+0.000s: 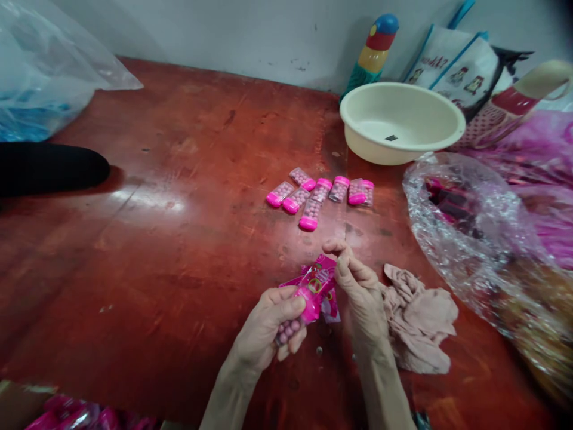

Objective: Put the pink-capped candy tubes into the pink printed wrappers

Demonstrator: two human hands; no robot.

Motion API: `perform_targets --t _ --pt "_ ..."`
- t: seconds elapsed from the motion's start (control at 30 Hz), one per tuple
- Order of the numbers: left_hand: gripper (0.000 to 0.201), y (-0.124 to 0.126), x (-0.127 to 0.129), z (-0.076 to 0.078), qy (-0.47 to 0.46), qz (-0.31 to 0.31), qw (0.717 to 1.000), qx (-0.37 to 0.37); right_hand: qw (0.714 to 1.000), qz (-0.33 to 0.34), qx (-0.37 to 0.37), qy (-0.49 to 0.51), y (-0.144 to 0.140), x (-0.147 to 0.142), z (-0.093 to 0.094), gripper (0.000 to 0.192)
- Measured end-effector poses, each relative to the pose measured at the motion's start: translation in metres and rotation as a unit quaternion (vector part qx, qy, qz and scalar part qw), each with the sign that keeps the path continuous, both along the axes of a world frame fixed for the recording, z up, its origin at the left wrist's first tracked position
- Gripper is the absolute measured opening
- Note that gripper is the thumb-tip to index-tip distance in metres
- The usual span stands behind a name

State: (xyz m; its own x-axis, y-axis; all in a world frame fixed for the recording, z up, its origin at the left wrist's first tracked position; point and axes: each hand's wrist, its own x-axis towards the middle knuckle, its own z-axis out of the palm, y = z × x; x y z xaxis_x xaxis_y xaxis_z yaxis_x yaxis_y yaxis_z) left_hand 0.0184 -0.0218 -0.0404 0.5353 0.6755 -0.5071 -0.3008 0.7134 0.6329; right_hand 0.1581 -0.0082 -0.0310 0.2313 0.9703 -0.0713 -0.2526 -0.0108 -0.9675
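My left hand is closed around a small clear candy container of pink balls, its bright pink cap pointing up and away. A printed pink wrapper extends from the cap end. At its far corner, the thumb and fingertips of my right hand are pinched together on the wrapper. Beneath my hands lie more pink printed wrappers, partly hidden. Beyond them, several similar pink-capped candy containers rest in a loose cluster on the red table.
A crumpled beige cloth lies right of my right hand. Behind it are a clear plastic bag and a cream basin. A black rounded object juts in from the left. Pink packages fill a box at lower left.
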Motion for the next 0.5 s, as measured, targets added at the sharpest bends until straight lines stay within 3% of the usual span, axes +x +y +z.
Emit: perform_targets --t 0.13,0.23,0.33,0.4,0.5 --pt "0.025 -0.001 0.003 0.003 0.042 0.022 0.998 0.030 0.998 -0.060 0.006 -0.034 0.001 -0.006 -0.001 0.024" --pt "0.025 -0.003 0.003 0.003 0.072 0.017 0.995 0.061 0.997 -0.068 -0.031 0.036 0.003 -0.004 0.000 0.015" --pt "0.025 -0.004 0.003 0.002 0.116 0.013 0.989 0.088 0.985 -0.142 -0.044 0.084 0.005 0.009 -0.003 0.017" --pt "0.024 -0.005 0.003 0.001 0.128 0.024 0.987 0.095 0.985 -0.158 -0.050 0.050 0.005 0.020 -0.010 0.020" --pt "0.021 -0.007 0.007 0.002 0.127 0.062 0.984 0.110 0.985 -0.072 -0.099 -0.119 0.003 0.032 -0.021 0.023"
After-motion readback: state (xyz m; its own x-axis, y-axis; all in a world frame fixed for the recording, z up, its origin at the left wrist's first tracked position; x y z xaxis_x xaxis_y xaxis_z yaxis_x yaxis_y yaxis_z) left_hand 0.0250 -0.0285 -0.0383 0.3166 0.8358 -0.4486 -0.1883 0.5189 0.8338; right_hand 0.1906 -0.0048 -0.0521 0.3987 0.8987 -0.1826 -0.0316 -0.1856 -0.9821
